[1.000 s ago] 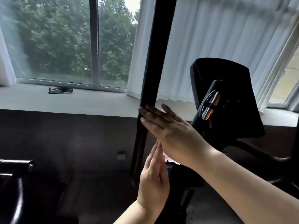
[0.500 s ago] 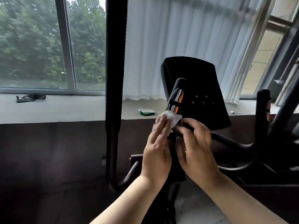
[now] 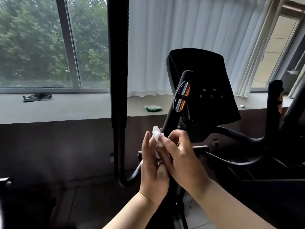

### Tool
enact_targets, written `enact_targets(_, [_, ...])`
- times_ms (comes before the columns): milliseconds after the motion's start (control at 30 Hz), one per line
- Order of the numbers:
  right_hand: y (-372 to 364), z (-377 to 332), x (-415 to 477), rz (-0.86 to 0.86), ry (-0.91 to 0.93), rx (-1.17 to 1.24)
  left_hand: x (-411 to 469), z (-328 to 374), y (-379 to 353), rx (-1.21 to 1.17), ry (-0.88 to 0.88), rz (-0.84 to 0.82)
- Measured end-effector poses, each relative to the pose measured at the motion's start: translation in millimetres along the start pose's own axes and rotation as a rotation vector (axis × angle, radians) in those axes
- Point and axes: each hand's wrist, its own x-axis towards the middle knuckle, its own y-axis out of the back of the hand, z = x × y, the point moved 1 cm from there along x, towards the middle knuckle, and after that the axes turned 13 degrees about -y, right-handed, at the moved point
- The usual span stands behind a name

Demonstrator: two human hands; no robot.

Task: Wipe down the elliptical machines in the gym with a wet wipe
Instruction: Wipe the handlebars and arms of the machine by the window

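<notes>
I see wet wipe (image 3: pixel 157 136) pinched by my right hand (image 3: pixel 181 161); left hand (image 3: pixel 152 171) flat, fingers straight against it, below elliptical console (image 3: pixel 204 90).

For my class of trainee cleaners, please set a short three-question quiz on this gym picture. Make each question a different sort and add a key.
1. True or false: both the left hand and the right hand touch the white wipe.
2. Multiple choice: what lies on the window sill just left of the console? A) a green packet B) a red bottle C) a set of keys
3. Fill in: the curtain behind the console is ____ in colour.

Key: 1 true; 2 A; 3 white.
</notes>
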Motion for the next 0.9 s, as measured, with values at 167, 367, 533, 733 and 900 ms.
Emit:
enact_targets(167, [14,-5,14,0.019,0.220,-0.204,4,8,2,0.083,0.018,-0.025])
enact_targets(367, [38,0,61,0.293,0.040,-0.151,31,10,-15,0.186,-0.039,-0.052])
enact_targets(533, [42,-2,63,0.053,0.136,-0.210,47,5,-16,0.256,-0.030,-0.090])
enact_targets(733, [91,-10,131,0.548,0.098,-0.063,69,18,-30,0.367,-0.190,-0.138])
enact_targets(900, [93,-13,149,0.301,-0.038,0.185,105,24,-53,0.419,-0.263,-0.154])
